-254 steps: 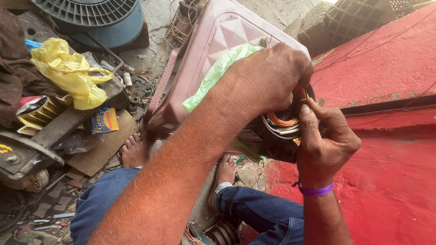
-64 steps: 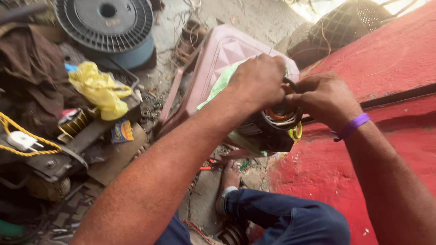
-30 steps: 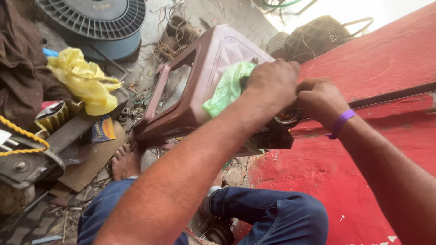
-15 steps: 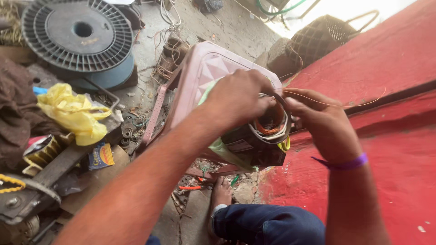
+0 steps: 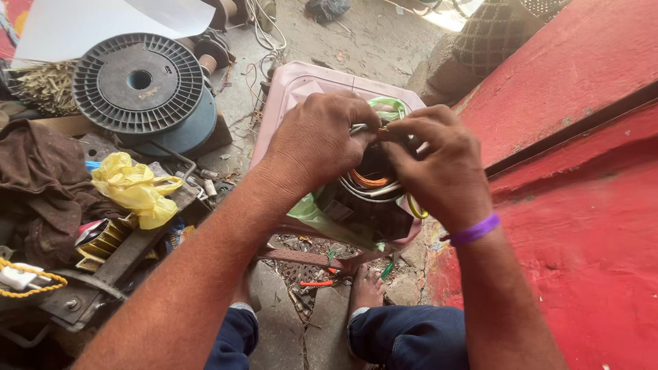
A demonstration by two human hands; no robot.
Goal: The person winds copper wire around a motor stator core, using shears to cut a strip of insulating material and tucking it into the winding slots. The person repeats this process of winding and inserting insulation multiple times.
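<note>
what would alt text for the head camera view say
Seen from above, a left hand and right hand work together on a dark motor stator with copper windings, resting on a pink plastic stool. A black spool lies left.

Left of my hands I am seeing a black wire spool (image 5: 139,82) sitting on a blue drum (image 5: 188,130). A yellow plastic bag (image 5: 133,188) is lying below it, beside a brown cloth (image 5: 38,178). A red wall (image 5: 582,171) is running along the right. White paper (image 5: 103,24) is lying far up left.
</note>
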